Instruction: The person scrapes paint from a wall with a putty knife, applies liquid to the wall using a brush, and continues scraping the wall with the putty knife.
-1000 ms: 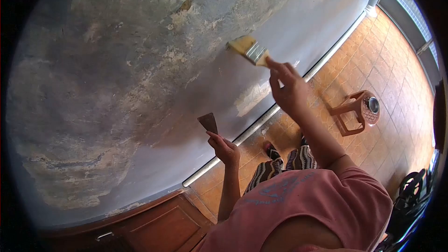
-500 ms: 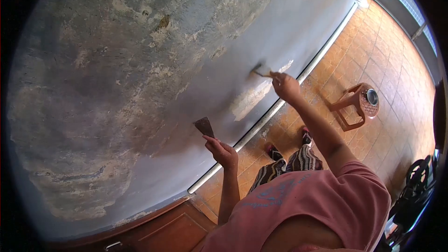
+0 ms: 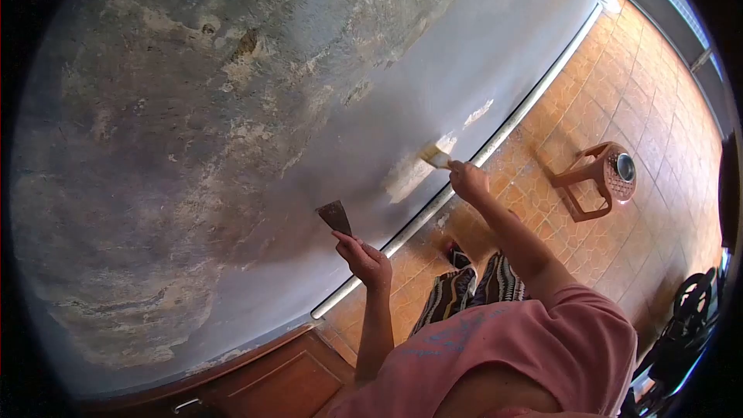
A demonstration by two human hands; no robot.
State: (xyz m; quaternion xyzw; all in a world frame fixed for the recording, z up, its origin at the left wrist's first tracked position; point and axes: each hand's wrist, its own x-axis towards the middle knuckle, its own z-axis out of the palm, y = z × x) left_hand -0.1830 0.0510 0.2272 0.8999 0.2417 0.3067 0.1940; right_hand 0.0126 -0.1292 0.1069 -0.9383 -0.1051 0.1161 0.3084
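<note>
By the left hand point(image 3: 365, 260), a scraper point(image 3: 335, 218) is gripped in closed fingers, its blade turned toward the wall point(image 3: 193, 155). By the curled fingers of the right hand point(image 3: 468, 181), a brush point(image 3: 436, 157) is held, its bristles seen over a pale patch point(image 3: 407, 177); whether they touch cannot be told. Beyond a pipe point(image 3: 422, 220), a bowl point(image 3: 624, 166) is borne on a stool point(image 3: 618, 187).

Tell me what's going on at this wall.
A person stands at a patchy wall. The right hand holds a flat brush by a pale patch low on it; whether the brush touches the wall is unclear. The left hand holds a scraper. Away from the wall, a round container sits on a brown stool.
</note>
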